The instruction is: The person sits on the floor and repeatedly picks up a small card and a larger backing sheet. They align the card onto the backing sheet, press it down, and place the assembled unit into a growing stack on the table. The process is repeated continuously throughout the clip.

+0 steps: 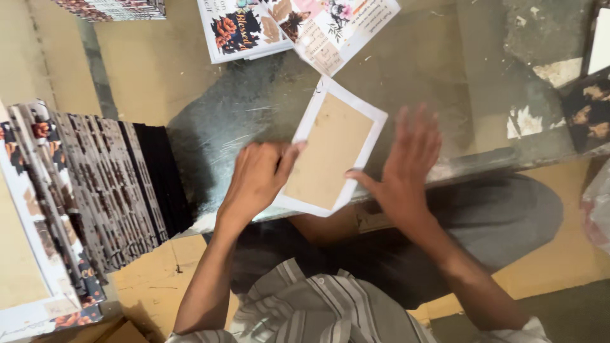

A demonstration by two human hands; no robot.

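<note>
A brown cardboard rectangle lying on a white sheet (332,149) rests tilted on the worn grey worktop (254,108). My left hand (257,178) presses on its left edge, thumb reaching onto the white border. My right hand (406,165) is spread flat at its right side, thumb touching the lower right edge, fingers blurred.
Printed floral sheets (298,25) lie at the far edge of the worktop. A fanned row of printed covers (89,184) sits at the left. More printed pieces (588,111) lie at the right. My knees in dark trousers show below the worktop.
</note>
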